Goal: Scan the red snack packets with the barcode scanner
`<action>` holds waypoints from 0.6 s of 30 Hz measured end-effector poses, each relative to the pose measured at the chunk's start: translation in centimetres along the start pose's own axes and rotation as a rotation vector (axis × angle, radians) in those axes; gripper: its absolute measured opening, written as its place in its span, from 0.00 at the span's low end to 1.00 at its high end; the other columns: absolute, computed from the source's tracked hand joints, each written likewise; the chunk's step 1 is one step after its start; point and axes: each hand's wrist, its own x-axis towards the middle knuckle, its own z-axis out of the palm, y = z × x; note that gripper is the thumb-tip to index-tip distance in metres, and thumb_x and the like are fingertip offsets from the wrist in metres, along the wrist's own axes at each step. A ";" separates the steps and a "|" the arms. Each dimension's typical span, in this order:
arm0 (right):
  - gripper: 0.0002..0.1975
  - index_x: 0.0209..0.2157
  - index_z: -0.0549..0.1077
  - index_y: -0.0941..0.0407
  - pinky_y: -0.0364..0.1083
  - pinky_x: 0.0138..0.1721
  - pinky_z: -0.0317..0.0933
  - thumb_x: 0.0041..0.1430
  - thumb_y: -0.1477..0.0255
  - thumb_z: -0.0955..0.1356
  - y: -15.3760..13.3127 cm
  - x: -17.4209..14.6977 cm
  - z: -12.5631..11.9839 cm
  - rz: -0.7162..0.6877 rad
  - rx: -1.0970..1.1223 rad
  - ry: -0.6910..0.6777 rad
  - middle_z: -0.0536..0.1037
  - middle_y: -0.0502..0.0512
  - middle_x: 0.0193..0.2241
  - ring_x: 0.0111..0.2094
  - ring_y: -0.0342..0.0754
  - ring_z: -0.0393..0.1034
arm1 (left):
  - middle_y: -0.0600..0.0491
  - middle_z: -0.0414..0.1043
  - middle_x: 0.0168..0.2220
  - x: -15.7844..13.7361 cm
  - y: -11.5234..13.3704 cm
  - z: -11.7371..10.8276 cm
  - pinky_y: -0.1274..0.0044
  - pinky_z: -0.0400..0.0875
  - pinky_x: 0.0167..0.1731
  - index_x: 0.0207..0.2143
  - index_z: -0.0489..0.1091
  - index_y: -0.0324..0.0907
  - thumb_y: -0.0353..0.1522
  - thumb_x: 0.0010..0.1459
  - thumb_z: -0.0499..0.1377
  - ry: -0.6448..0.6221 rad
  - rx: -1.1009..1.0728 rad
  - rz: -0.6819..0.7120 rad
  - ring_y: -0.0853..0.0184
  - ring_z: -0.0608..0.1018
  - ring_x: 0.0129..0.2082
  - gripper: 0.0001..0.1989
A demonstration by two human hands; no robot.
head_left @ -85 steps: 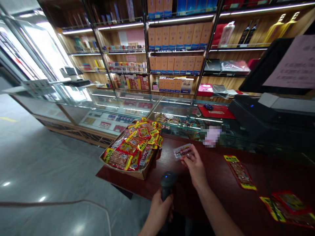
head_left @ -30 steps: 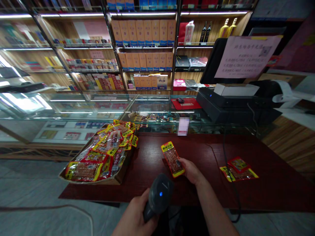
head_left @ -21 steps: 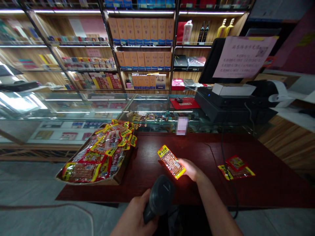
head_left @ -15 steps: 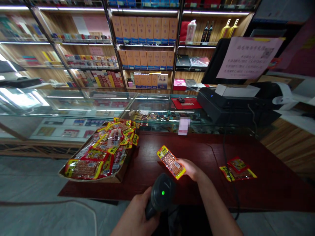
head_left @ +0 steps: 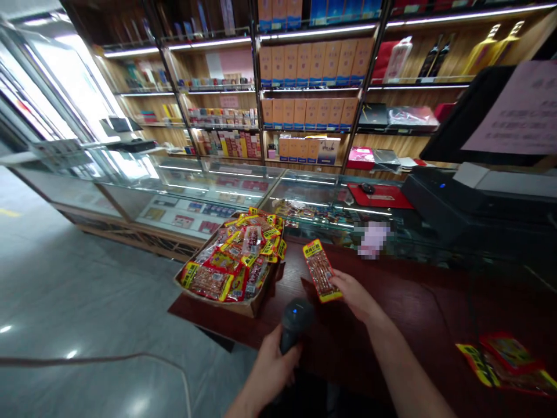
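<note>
Filling the background, lit wooden shelving (head_left: 257,87) was stocked with boxes (head_left: 313,64) and bottles (head_left: 436,56). In front of it a glass display case (head_left: 204,177) was set, and alongside that a dark red wooden bench (head_left: 404,307) was placed. At the bench's left end, an open cardboard box (head_left: 242,306) was heaped with sealed snack packets (head_left: 230,258). Near the bench's front edge, a handheld barcode scanner (head_left: 298,317) was gripped by the left hand (head_left: 275,361), the fingers curled round its handle. To the right of the box, a red-and-yellow snack packet (head_left: 321,271) was held, tilted, by the right hand (head_left: 355,295); its right edge was pinched between thumb and fingers, the latter partly hidden beneath. At the far right, a small red packet (head_left: 512,352) was laid across a longer packet (head_left: 505,376). On the scanner's head a blue light (head_left: 295,311) was lit.
</note>
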 end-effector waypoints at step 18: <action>0.20 0.60 0.71 0.50 0.53 0.64 0.54 0.71 0.66 0.59 -10.4 11.7 15.3 -0.602 -0.973 -0.028 0.72 0.53 0.62 0.63 0.50 0.64 | 0.62 0.66 0.15 2.7 -1.8 0.0 0.82 0.61 0.09 0.37 0.65 0.42 0.40 0.53 0.61 0.175 -0.045 -0.001 0.71 0.68 0.10 0.13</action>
